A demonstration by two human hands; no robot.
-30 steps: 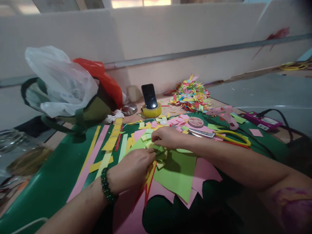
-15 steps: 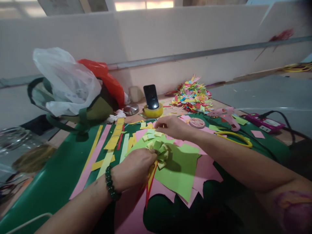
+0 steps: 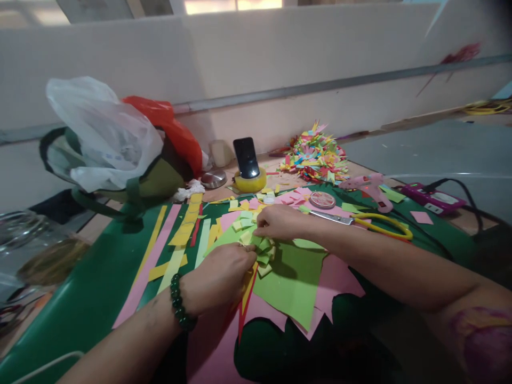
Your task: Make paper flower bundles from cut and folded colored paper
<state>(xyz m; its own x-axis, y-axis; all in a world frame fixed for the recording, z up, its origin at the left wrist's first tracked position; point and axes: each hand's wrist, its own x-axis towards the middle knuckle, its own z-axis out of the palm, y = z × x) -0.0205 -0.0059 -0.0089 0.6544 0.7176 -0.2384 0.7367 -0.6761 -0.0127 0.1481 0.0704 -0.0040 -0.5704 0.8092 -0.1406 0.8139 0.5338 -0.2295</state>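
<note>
My left hand, with a dark green bead bracelet at the wrist, is closed on a small bundle of folded green and yellow paper pieces. My right hand pinches a small green piece at the top of that bundle. Both hands work over a light green sheet that lies on pink paper. Loose little paper squares lie just behind the hands.
Yellow-handled scissors, a round tin and a pink glue gun lie to the right. A phone stands in a yellow tape roll. Coloured strips, plastic bags and a scrap pile surround a green mat.
My right hand reached back to the loose squares half a second ago, then returned to the bundle with a small piece. The left hand stayed on the bundle.
</note>
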